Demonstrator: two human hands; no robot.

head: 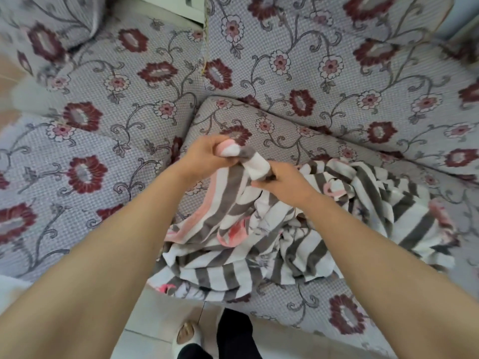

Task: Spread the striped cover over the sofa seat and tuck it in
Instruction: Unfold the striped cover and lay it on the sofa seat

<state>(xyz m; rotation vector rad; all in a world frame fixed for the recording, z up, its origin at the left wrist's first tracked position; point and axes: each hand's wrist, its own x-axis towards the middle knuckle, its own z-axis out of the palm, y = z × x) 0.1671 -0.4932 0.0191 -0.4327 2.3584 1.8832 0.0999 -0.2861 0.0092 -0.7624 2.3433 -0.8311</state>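
The striped cover point(259, 242), grey and white with pink trim, lies crumpled in a heap on the floral sofa seat point(298, 141). Part of it hangs over the seat's front edge. My left hand point(204, 154) grips a bunched edge of the cover, lifted above the seat. My right hand point(285, 180) grips the same edge just beside it, the two hands almost touching. Most of the seat cushion is bare around the heap.
The sofa's floral backrest point(337, 60) rises behind the seat. A second floral seat section point(98, 125) meets it at the left, forming a corner. My feet, in a slipper point(186, 335) and dark trousers, stand on the pale tiled floor point(155, 320) below.
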